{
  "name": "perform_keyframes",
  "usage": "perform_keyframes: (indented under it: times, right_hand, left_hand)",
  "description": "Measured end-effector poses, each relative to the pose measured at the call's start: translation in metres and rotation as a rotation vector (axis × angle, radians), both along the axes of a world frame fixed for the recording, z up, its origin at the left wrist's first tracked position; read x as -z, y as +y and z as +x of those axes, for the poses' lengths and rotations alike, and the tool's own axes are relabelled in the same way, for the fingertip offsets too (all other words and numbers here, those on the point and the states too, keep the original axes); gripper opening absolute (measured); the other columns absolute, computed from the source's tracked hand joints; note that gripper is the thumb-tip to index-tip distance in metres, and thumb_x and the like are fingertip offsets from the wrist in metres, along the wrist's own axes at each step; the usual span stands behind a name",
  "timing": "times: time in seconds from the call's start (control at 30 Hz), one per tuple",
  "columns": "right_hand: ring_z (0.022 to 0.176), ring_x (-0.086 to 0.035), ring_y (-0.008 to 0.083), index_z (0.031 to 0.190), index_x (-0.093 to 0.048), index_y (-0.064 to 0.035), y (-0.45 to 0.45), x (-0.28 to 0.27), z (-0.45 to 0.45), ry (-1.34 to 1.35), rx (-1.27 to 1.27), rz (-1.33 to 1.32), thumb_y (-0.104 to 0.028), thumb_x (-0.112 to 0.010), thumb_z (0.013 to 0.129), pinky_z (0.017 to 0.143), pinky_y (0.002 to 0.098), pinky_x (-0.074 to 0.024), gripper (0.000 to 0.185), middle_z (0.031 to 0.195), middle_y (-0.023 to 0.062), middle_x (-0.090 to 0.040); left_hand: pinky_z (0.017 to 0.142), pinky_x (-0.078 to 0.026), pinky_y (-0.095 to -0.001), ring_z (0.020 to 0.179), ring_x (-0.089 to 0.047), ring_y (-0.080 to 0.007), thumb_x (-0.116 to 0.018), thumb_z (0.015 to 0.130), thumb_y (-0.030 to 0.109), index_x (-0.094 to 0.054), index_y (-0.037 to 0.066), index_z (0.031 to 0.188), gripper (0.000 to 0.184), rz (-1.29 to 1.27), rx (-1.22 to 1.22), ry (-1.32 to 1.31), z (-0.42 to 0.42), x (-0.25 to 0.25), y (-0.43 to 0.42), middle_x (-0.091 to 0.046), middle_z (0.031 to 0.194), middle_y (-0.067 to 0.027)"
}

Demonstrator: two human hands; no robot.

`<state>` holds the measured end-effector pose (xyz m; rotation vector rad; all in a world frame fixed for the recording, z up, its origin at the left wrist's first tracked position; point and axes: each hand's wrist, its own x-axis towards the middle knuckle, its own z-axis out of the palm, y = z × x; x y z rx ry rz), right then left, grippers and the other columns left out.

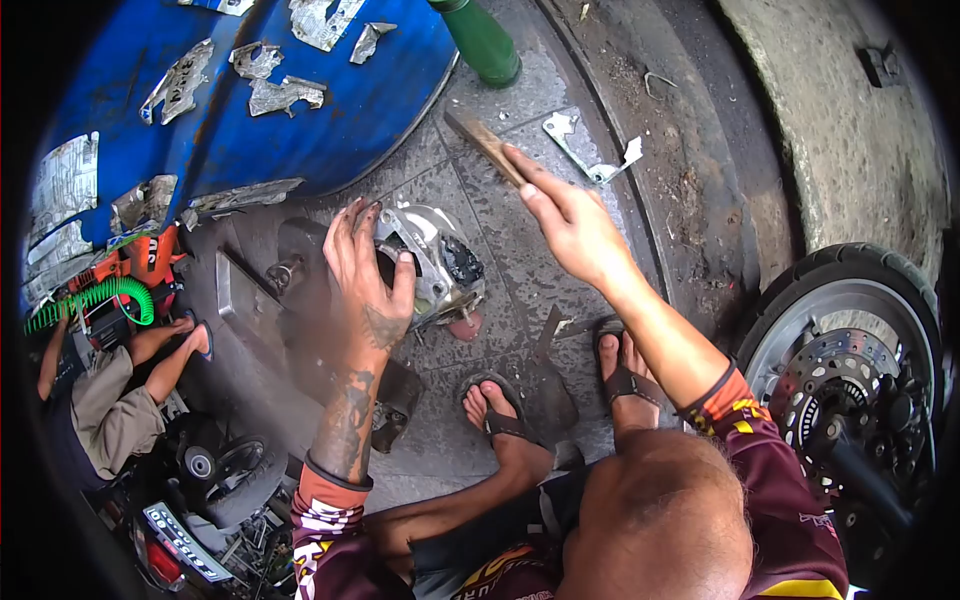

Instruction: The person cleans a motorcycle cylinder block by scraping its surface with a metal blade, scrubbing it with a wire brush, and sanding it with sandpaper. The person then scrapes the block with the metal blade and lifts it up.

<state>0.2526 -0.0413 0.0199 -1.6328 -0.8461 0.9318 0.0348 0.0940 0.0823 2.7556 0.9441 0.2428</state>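
A grey metal engine casing (430, 240) stands on the tiled floor, with a dark patch on its right side and a reddish piece under its lower edge. My left hand (368, 270) holds its left side, fingers along the outside and thumb near the opening. My right hand (580, 228) is closed around one end of a flat wooden-looking stick (485, 142); its far end points up and left, apart from the casing. A pale, gasket-like flat piece (590, 160) lies beyond the stick.
A blue drum (370, 110) with torn labels fills the upper left. At the top stands a green bottle-like object (480, 45). A motorcycle wheel (850, 340) is at right. Another person's legs (165, 370), a green coiled hose (120, 295) and a motorcycle are at left.
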Motion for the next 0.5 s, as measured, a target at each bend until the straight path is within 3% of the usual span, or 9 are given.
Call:
perform_keyframes:
  times: [0.07,0.17,0.27,0.33,0.37,0.5]
  right_hand:
    - [0.115,-0.062,0.0361,0.146,-0.047,-0.0221,-0.021,-0.018,0.000,0.089,-0.006,-0.069,-0.027,-0.048,0.102,0.099,0.0392,-0.0477,0.045,0.123,0.0213,-0.064]
    - [0.093,-0.070,0.0389,0.147,-0.047,-0.0239,-0.036,-0.040,-0.013,0.318,-0.153,-0.203,-0.025,-0.049,0.101,0.092,0.0439,-0.0512,0.046,0.100,0.0240,-0.069]
    - [0.077,-0.069,0.0373,0.145,-0.049,-0.0195,-0.006,-0.015,-0.049,0.103,-0.150,0.044,-0.030,-0.049,0.101,0.077,0.0436,-0.0531,0.046,0.087,0.0230,-0.070]
    - [0.094,-0.063,0.0465,0.140,-0.053,-0.0183,0.037,0.000,-0.032,-0.079,-0.276,-0.263,-0.027,-0.049,0.099,0.088,0.0501,-0.0508,0.042,0.097,0.0303,-0.065]
    - [0.090,-0.065,0.0462,0.137,-0.056,-0.0179,0.052,0.015,-0.025,-0.190,-0.306,-0.253,-0.026,-0.050,0.099,0.085,0.0506,-0.0515,0.040,0.090,0.0300,-0.066]
    - [0.099,-0.064,0.0439,0.140,-0.054,-0.0185,0.037,-0.005,-0.007,-0.077,-0.272,-0.156,-0.025,-0.050,0.099,0.091,0.0476,-0.0513,0.042,0.107,0.0265,-0.066]
  left_hand:
    - [0.114,-0.023,-0.0518,0.135,-0.035,-0.0420,-0.056,0.084,0.020,-0.047,-0.007,0.135,0.058,0.014,0.018,-0.006,0.003,0.003,0.002,-0.044,0.141,-0.0244]
    - [0.114,-0.022,-0.0517,0.135,-0.035,-0.0418,-0.055,0.084,0.022,-0.048,-0.007,0.135,0.059,0.002,-0.004,-0.013,0.003,0.004,0.002,-0.044,0.141,-0.0248]
    - [0.116,-0.020,-0.0527,0.138,-0.031,-0.0434,-0.051,0.083,0.021,-0.040,-0.009,0.141,0.066,-0.005,0.011,0.003,0.000,0.004,0.003,-0.037,0.147,-0.0271]
    - [0.118,-0.016,-0.0536,0.142,-0.024,-0.0457,-0.048,0.081,0.017,-0.024,-0.012,0.148,0.077,-0.006,0.022,-0.033,-0.002,0.006,0.004,-0.026,0.153,-0.0308]
    - [0.118,-0.016,-0.0536,0.142,-0.024,-0.0457,-0.048,0.081,0.017,-0.024,-0.012,0.148,0.077,0.002,0.024,-0.033,-0.002,0.008,0.004,-0.026,0.153,-0.0308]
    - [0.119,-0.013,-0.0539,0.143,-0.021,-0.0472,-0.049,0.080,0.015,-0.015,-0.013,0.149,0.082,0.007,0.006,-0.038,-0.006,0.009,0.004,-0.021,0.155,-0.0326]
